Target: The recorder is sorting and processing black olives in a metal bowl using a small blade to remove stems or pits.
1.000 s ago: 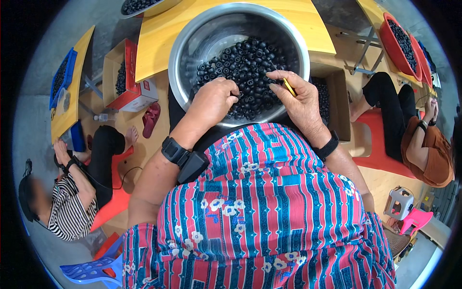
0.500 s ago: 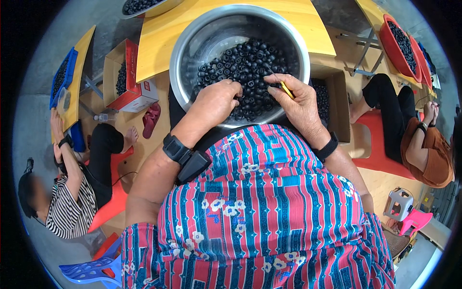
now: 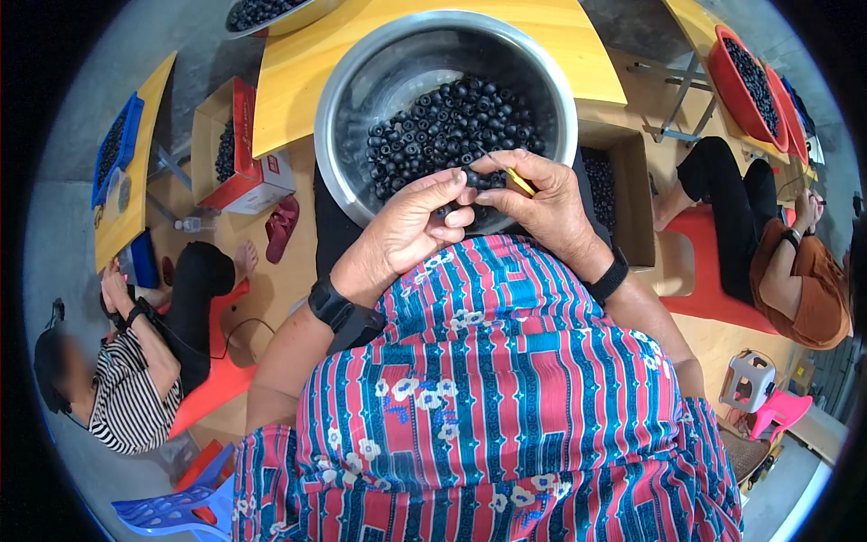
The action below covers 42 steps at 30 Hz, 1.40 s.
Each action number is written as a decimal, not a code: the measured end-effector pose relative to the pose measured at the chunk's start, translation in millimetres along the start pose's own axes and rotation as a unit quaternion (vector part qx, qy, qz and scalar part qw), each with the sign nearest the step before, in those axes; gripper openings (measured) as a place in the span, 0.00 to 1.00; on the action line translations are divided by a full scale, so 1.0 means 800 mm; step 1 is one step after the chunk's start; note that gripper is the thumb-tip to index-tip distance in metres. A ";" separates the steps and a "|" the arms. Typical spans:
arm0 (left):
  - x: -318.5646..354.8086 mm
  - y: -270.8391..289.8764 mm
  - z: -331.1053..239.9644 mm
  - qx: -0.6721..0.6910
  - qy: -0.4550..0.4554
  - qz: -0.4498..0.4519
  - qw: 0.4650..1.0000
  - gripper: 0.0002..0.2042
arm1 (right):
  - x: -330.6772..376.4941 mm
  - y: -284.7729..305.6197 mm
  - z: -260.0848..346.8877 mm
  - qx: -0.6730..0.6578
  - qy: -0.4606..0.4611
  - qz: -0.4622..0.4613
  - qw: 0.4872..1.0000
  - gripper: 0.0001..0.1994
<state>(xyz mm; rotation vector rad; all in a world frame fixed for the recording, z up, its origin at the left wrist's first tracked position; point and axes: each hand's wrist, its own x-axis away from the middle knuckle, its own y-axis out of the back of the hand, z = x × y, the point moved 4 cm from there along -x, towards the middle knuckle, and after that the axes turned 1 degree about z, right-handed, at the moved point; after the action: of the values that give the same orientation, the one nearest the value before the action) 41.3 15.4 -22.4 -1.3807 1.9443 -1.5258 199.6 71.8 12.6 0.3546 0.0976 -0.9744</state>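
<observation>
A wide steel bowl [image 3: 329, 117] stands in front of me, partly filled with small black round pieces [image 3: 452, 122], many with a hole in the middle. Over its near rim, my left hand [image 3: 406, 215] is closed, thumb and fingers pinching one or more of the black pieces. My right hand [image 3: 553, 197] is closed around a slim tool with a yellow handle [image 3: 520, 182]. The tool's thin tip points left toward my left fingertips. Fingers partly hide the held pieces and the tip.
The bowl rests against a yellow table [image 3: 280, 99]. Open cardboard boxes with black pieces stand left [image 3: 215, 163] and right [image 3: 637, 190]. A person in a striped top [image 3: 135, 393] sits left, another in brown [image 3: 795, 289] right. Red basins [image 3: 722, 77] stand far right.
My left hand has risen out of the pile toward me and turned, fingers curled upward. My right hand has moved slightly left and nearer, bringing the tool to the left fingertips.
</observation>
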 end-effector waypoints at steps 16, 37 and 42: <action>-0.002 -0.001 0.005 -0.059 0.005 0.043 0.997 0.13 | 0.000 -0.001 0.000 -0.031 -0.023 0.037 0.999 0.15; 0.004 -0.007 -0.004 -0.102 -0.076 0.030 0.991 0.12 | 0.005 0.003 0.030 0.245 0.097 0.040 0.964 0.10; 0.003 -0.006 -0.003 -0.112 -0.083 0.034 0.990 0.12 | 0.005 0.003 0.029 0.249 0.096 0.040 0.963 0.10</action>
<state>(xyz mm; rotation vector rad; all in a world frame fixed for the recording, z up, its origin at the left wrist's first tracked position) 40.7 15.0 -16.2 -1.4612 2.0839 -1.1493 201.6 62.2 34.0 0.9120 0.0119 -0.8737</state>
